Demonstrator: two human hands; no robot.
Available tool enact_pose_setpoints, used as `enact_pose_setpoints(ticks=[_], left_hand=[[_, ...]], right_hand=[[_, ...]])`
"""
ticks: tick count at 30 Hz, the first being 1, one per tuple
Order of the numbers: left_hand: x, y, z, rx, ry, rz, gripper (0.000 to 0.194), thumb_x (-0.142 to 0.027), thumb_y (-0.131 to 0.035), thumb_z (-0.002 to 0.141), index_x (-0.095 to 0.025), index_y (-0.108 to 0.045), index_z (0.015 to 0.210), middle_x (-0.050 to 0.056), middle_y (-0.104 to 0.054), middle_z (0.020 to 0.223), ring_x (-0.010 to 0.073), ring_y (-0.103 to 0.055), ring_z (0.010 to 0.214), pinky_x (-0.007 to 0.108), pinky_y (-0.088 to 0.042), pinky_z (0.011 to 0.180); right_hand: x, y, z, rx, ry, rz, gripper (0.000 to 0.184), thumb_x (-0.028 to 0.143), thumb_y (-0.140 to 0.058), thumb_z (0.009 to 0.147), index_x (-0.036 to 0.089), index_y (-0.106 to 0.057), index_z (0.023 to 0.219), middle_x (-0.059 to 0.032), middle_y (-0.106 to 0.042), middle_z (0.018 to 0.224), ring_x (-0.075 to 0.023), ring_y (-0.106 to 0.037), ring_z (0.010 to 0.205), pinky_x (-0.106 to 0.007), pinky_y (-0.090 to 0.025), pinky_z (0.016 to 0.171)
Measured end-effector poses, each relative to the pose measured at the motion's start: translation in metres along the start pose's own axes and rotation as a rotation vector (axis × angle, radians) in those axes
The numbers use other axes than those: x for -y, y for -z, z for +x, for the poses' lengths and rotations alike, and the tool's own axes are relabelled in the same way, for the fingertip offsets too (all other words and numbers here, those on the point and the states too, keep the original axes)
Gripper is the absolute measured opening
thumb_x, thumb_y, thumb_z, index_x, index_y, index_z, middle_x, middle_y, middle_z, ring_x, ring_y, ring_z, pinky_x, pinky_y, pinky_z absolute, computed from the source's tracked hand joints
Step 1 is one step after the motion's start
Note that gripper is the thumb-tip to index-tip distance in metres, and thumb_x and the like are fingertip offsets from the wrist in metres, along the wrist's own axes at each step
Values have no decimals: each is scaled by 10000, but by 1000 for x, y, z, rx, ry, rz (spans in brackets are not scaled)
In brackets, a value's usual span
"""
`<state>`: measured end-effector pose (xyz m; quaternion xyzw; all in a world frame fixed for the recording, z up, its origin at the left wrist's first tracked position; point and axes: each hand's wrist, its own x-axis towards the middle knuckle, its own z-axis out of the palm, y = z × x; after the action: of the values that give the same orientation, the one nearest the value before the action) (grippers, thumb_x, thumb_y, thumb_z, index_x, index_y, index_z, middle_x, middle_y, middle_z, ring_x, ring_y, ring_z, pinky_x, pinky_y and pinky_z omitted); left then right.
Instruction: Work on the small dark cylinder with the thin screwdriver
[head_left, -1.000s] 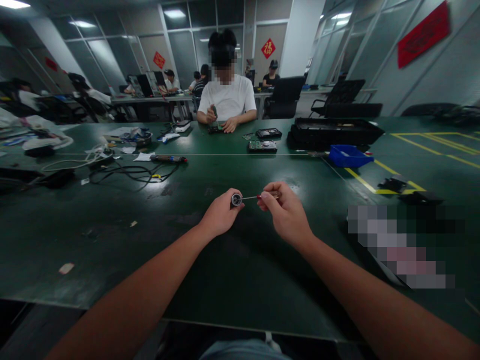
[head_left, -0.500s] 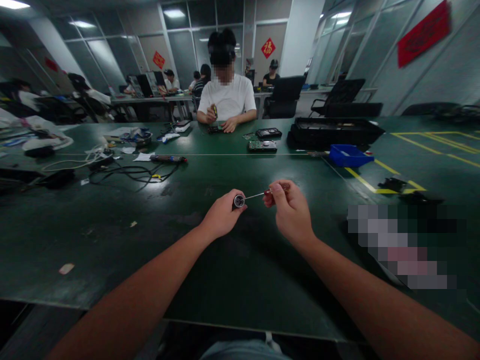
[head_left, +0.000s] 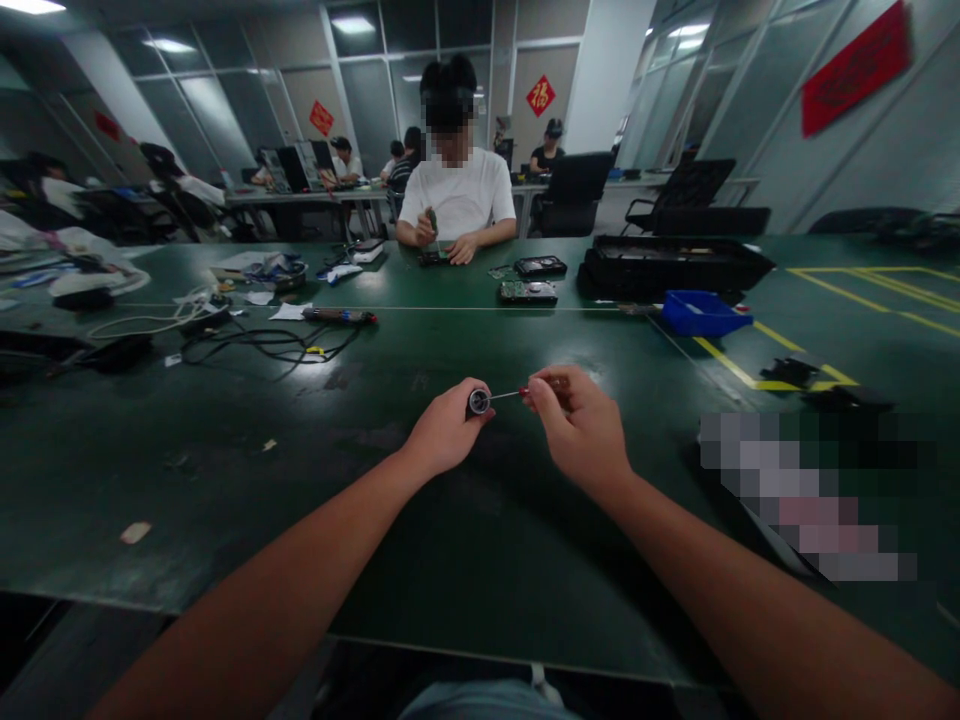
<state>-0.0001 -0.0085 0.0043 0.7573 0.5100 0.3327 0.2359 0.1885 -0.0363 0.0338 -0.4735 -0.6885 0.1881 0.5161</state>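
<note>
My left hand (head_left: 448, 425) is closed around a small dark cylindrical part (head_left: 478, 402), whose round silvery-rimmed end faces me. In my right hand (head_left: 581, 425) is a screwdriver (head_left: 523, 392) with a reddish handle, gripped between thumb and fingers. Its thin metal shaft points left, and the tip meets the open end of the cylinder. Whether the tip sits on a screw there is too small to tell. Both hands are above the green table (head_left: 450, 560), and my fingers cover most of the handle and of the cylinder's body.
Across the table a person (head_left: 457, 195) in white works with a tool. Two hard drives (head_left: 529, 291) lie before them. At right are a black casing (head_left: 675, 265), a blue bin (head_left: 703, 314) and a blurred-out object (head_left: 802, 500). Black cables (head_left: 247, 345) and a dark tool (head_left: 337, 315) lie left.
My right hand has turned around the screwdriver handle, its fingers now farther forward towards the shaft. My left hand holds the cylinder as before.
</note>
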Motion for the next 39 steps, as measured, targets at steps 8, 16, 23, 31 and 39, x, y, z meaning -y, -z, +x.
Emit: enact_pose_setpoints(ticks=[8,16,23,31,39], left_hand=[[3,1,1,-4,24,29,182,-225,-637,882,-235,-587,1057,23,-676,997,197,-611,885,312,-430,751],[4,1,1,-3,27,44,163,-214,-637,884,-232,-586,1037,19,-676,992,188,-615,884,305,-436,763],[7,0,1,-8,2,57,130,-207,-628,885,-230,-585,1006,12,-665,973,181,-603,868,303,-421,741],[6,0,2,-8,4,53,164,-201,-644,874,-227,-587,1026,17,-672,986,182,-608,875,304,-431,754],[6,-2,0,6,2,59,157,-215,-640,878,-235,-590,1025,14,-673,1000,187,-613,887,311,-432,761]], right_hand=[[-3,3,3,-19,26,-280,437,533,-637,887,220,-505,612,44,-499,497,-105,-449,451,-262,-296,474],[3,3,3,69,6,-243,243,414,-584,926,201,-588,809,2,-633,635,-130,-561,539,-258,-368,521],[1,5,4,199,8,-211,230,312,-495,968,187,-688,985,-35,-725,793,-175,-680,708,-297,-470,647],[-4,2,4,134,-95,-143,477,392,-427,1014,180,-526,1431,-54,-754,840,-182,-687,669,-346,-529,679],[-12,-3,1,128,-39,105,735,248,-460,964,325,-117,1610,-112,-609,1356,-207,-697,875,-440,-605,800]])
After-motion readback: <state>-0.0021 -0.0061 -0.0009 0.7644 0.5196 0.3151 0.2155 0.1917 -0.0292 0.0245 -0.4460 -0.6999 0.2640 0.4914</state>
